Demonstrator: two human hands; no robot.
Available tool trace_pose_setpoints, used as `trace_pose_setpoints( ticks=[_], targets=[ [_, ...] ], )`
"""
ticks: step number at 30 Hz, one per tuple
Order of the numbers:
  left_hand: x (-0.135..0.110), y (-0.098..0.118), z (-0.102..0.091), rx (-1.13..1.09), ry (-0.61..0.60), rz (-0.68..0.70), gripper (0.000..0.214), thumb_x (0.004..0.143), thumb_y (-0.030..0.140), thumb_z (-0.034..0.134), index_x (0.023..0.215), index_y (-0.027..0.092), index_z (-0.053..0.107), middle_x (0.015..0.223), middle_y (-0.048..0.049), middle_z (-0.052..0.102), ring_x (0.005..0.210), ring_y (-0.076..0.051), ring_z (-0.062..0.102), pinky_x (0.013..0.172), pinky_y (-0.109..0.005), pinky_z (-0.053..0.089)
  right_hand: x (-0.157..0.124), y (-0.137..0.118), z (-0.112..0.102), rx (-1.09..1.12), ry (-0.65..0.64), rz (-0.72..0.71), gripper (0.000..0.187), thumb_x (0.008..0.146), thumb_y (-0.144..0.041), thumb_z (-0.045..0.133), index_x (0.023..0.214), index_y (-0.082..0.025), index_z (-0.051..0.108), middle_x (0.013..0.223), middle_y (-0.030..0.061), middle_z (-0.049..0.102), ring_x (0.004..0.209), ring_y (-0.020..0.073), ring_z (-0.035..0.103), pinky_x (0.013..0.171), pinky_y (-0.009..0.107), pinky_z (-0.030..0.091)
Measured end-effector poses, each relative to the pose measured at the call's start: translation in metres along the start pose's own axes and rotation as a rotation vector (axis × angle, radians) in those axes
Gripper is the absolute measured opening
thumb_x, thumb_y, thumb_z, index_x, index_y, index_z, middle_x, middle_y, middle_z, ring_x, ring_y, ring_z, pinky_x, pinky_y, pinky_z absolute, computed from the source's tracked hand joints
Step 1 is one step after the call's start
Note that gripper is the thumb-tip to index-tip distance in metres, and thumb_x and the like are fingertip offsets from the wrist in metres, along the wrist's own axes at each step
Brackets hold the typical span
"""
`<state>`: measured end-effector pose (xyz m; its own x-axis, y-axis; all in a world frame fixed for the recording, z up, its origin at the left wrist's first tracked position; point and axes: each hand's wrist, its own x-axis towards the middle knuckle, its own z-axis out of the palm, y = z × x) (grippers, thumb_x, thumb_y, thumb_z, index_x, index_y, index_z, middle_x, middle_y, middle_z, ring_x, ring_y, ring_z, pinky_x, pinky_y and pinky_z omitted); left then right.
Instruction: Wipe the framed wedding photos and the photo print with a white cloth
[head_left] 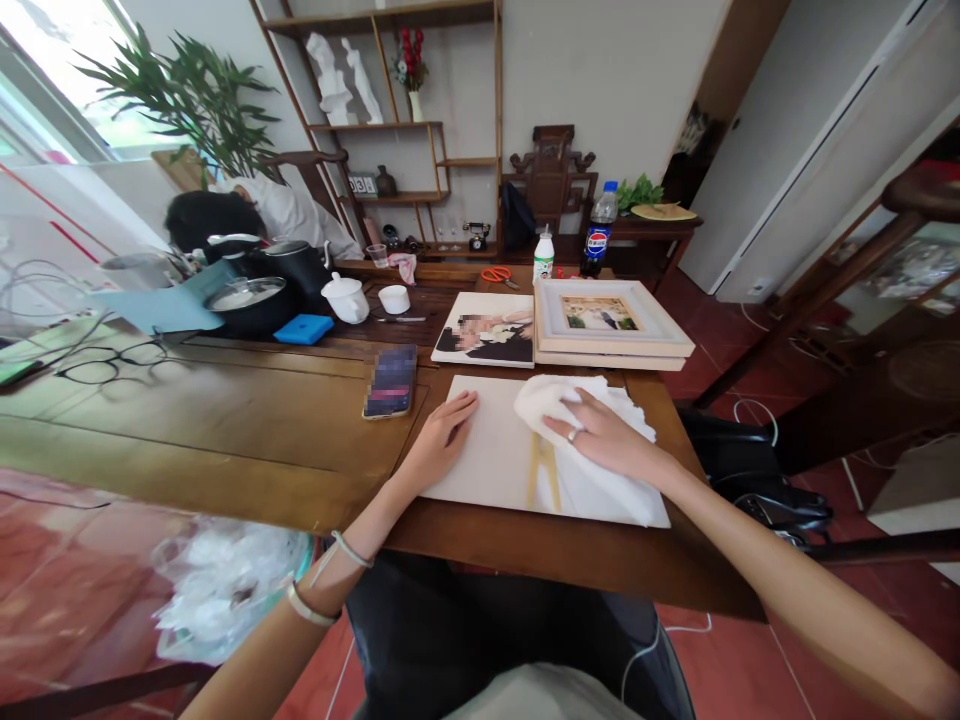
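Note:
A flat pale board (487, 450) lies on the wooden table (262, 420) in front of me. My left hand (442, 435) rests flat on the board's left edge, fingers stretched out. My right hand (604, 435), wearing a ring, presses a white cloth (592, 470) down on the board's right half, fingers spread over it. A yellowish streak (541, 475) shows on the board beside the cloth.
A phone (390, 381) lies left of the board. Behind it are a photo print (487, 330), stacked white frames (611, 322), a glue bottle (543, 258), a cola bottle (598, 232) and scissors (496, 274). Tea ware (345, 298), glasses (112, 362) and a seated person (247, 215) are at the left.

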<state>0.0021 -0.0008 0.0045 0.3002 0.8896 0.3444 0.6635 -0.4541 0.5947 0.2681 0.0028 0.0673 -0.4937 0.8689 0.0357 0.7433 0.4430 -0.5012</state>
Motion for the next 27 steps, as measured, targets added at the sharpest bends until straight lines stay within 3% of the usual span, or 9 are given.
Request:
trace_pose_setpoints(
  ticks=[3, 8, 15, 18, 21, 27],
  targets=[
    [0.0, -0.001, 0.001, 0.0, 0.004, 0.008, 0.042, 0.092, 0.026, 0.038, 0.129, 0.014, 0.055, 0.138, -0.0102, 0.051, 0.133, -0.023, 0.041, 0.112, -0.043, 0.031, 0.021, -0.011, 0.005, -0.031, -0.025, -0.018, 0.05, 0.092, -0.052, 0.035, 0.124, -0.02, 0.056, 0.136, 0.0118, 0.049, 0.134, 0.032, 0.029, 0.106, 0.047, 0.028],
    [0.0, 0.0, 0.0, 0.001, 0.003, 0.013, 0.042, 0.092, 0.026, 0.037, 0.129, 0.014, 0.055, 0.138, -0.0103, 0.051, 0.133, -0.023, 0.041, 0.112, -0.043, 0.032, 0.035, -0.021, 0.008, -0.118, 0.001, 0.026, 0.047, 0.093, -0.05, 0.033, 0.117, -0.02, 0.06, 0.121, 0.0145, 0.058, 0.119, 0.0333, 0.047, 0.097, 0.046, 0.036],
    [0.0, 0.003, -0.002, 0.005, 0.001, 0.009, 0.041, 0.092, 0.024, 0.038, 0.128, 0.014, 0.055, 0.138, -0.0105, 0.051, 0.133, -0.023, 0.041, 0.111, -0.044, 0.032, 0.009, 0.016, -0.021, -0.155, 0.015, 0.287, 0.055, 0.092, -0.056, 0.028, 0.115, -0.015, 0.057, 0.122, 0.0181, 0.055, 0.116, 0.0336, 0.049, 0.095, 0.041, 0.037],
    [0.0, 0.003, -0.001, 0.003, 0.007, 0.014, 0.041, 0.092, 0.023, 0.038, 0.128, 0.015, 0.055, 0.138, -0.0107, 0.051, 0.133, -0.023, 0.041, 0.111, -0.044, 0.033, 0.007, 0.018, -0.03, -0.159, -0.01, 0.314, 0.057, 0.091, -0.058, 0.028, 0.112, -0.013, 0.058, 0.122, 0.0186, 0.055, 0.116, 0.0319, 0.049, 0.096, 0.037, 0.037],
    [0.001, 0.001, -0.001, 0.002, 0.01, 0.016, 0.041, 0.092, 0.023, 0.038, 0.128, 0.015, 0.055, 0.137, -0.0107, 0.051, 0.133, -0.023, 0.041, 0.111, -0.045, 0.033, 0.022, 0.002, -0.027, -0.164, -0.043, 0.267, 0.057, 0.091, -0.057, 0.026, 0.108, -0.014, 0.059, 0.12, 0.0189, 0.056, 0.11, 0.0333, 0.053, 0.09, 0.039, 0.04],
    [0.001, 0.0, 0.0, -0.007, 0.029, 0.024, 0.04, 0.091, 0.023, 0.04, 0.125, 0.018, 0.058, 0.134, -0.0094, 0.054, 0.13, -0.024, 0.045, 0.11, -0.044, 0.035, 0.085, -0.05, -0.004, -0.155, -0.121, 0.089, 0.051, 0.093, -0.05, 0.029, 0.105, -0.013, 0.063, 0.115, 0.018, 0.064, 0.105, 0.034, 0.058, 0.086, 0.038, 0.042]
  ],
)
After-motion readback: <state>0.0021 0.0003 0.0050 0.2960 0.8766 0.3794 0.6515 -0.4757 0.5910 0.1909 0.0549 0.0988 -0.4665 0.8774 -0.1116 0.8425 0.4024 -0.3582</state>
